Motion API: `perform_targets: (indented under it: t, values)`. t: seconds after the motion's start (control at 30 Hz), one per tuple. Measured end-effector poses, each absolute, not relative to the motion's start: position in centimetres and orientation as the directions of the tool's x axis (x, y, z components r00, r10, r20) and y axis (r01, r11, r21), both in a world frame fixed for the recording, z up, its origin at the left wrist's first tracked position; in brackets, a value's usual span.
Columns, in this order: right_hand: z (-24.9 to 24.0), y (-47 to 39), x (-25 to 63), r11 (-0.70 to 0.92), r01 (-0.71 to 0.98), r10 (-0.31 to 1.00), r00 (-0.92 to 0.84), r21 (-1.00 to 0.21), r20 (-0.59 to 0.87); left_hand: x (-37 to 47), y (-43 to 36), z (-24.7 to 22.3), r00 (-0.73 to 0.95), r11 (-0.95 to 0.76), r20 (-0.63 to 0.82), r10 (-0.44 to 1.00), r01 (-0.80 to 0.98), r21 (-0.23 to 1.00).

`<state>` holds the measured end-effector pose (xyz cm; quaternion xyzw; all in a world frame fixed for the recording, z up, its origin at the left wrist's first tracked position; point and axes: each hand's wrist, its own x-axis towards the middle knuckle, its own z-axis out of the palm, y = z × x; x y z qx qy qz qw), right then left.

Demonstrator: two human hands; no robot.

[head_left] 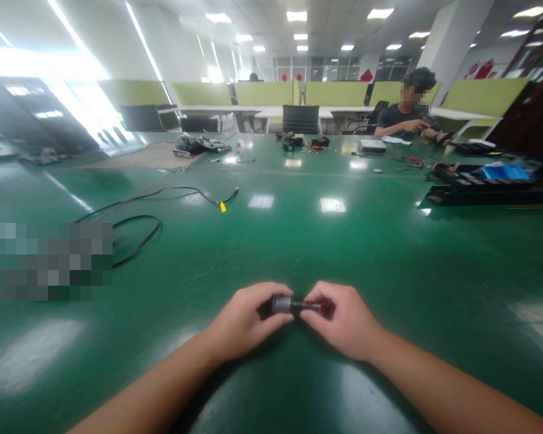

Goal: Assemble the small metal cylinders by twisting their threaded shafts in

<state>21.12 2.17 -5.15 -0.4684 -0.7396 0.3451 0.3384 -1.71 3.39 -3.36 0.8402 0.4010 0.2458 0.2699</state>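
pinching the thick grey end of a small cylindrical piece (282, 304), the left hand (239, 319) is closing its thumb and fingertips around the barrel. the right hand (346, 319) is gripping the thinner, dark shaft, its thumb and forefinger pressing from opposite sides, with something reddish showing inside the curl of the fingers. the piece is lying roughly level between the hands, low in the middle of the view, just over the green tabletop (289, 247); whether it is touching the surface, i am not able to tell.

for a good hold, both ends are needing to be lined up on one axis, the wrists bearing no sideways load on the slim part. firm but light fingertips are probably serving best, since a smooth round barrel is likely to be rolling or slipping under a hard squeeze.

as for room, the tabletop is stretching ahead of both hands and out to each side. a black cable (181, 188) is curving across on the left, carrying a yellow tag (222, 207), while a long black tray (479, 196) is sitting farther off to the right. across the table a person (405, 120) is working. the near edge is not showing distinctly, so its closeness is remaining unclear.
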Motion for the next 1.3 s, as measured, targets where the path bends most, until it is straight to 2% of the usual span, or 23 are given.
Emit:
perform_targets:
  t: [1.3]
  values:
    - [-4.83, 2.47, 21.28, 0.287, 0.439, 0.941, -0.296, -0.851, 0.164, -2.59, 3.87, -3.33, 0.518, -0.536, 0.230, 0.824, 0.579, 0.614]
